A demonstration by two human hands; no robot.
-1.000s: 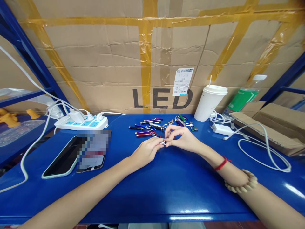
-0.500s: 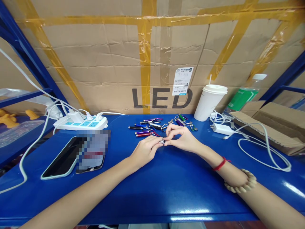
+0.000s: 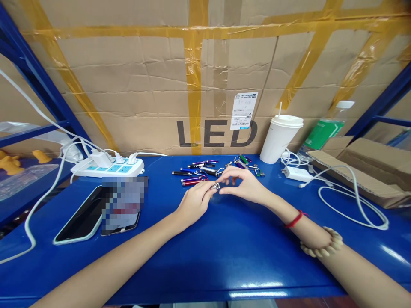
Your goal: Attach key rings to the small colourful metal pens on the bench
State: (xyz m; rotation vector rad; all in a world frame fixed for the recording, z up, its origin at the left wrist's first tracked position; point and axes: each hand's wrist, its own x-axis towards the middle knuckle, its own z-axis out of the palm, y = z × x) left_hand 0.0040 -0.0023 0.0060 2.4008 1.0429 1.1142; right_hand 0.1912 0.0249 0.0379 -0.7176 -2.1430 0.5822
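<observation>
My left hand [image 3: 194, 202] is closed around a small keychain flashlight [image 3: 216, 186], of which only the silver, hollow-looking end pokes out past the thumb and forefinger. Most of its body is hidden by the fingers. Just right of that end is my right hand [image 3: 245, 185], its fingers curved and the thumb apart from the forefinger. The right fingertips are close to the silver end; whether they touch it I cannot tell. Behind the hands lie several slim pen-like flashlights [image 3: 192, 173] in purple, black, blue and red, plus a few with clips [image 3: 242, 161] and small silver pieces [image 3: 228, 164].
Two phones [image 3: 78, 216] and a white power strip [image 3: 109, 167] are on the left of the blue table [image 3: 205, 256]. On the right stand a white cup [image 3: 279, 139], a green-labelled bottle [image 3: 324, 130], a charger [image 3: 298, 173] with a looped cable, and an open cardboard box [image 3: 362, 179].
My right thumb has moved away from the silver end of the flashlight, opening the pinch. The left hand keeps its hold. The whole view has shifted slightly.
</observation>
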